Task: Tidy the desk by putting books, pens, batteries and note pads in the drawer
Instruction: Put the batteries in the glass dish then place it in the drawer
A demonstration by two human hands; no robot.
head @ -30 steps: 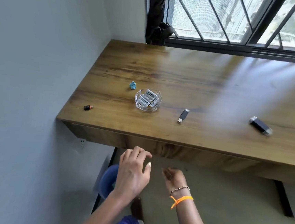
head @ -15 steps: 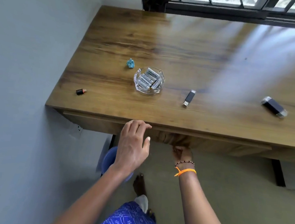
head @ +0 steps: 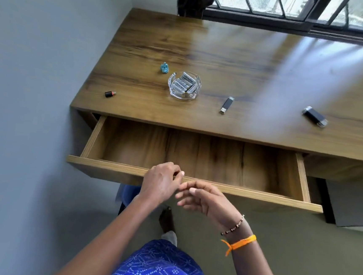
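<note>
The wooden drawer (head: 237, 189) under the desk stands pulled out, and its inside looks bare. My left hand (head: 161, 182) rests over the drawer's front edge with its fingers curled, holding nothing that I can see. My right hand (head: 205, 199) hovers just in front of that edge, fingers loosely apart and empty. On the desk (head: 248, 62) a glass dish (head: 173, 88) holds several white batteries (head: 185, 84). A small black and orange battery (head: 110, 93) lies near the desk's left edge.
A black USB stick (head: 227, 104) lies right of the dish, and a larger black one (head: 315, 116) further right. A small blue crumpled object (head: 164, 68) sits behind the dish. A grey wall runs along the left, a barred window behind.
The drawer was shut and now stands pulled out towards me. Both hands have come back from under the desk edge to the drawer's front.
</note>
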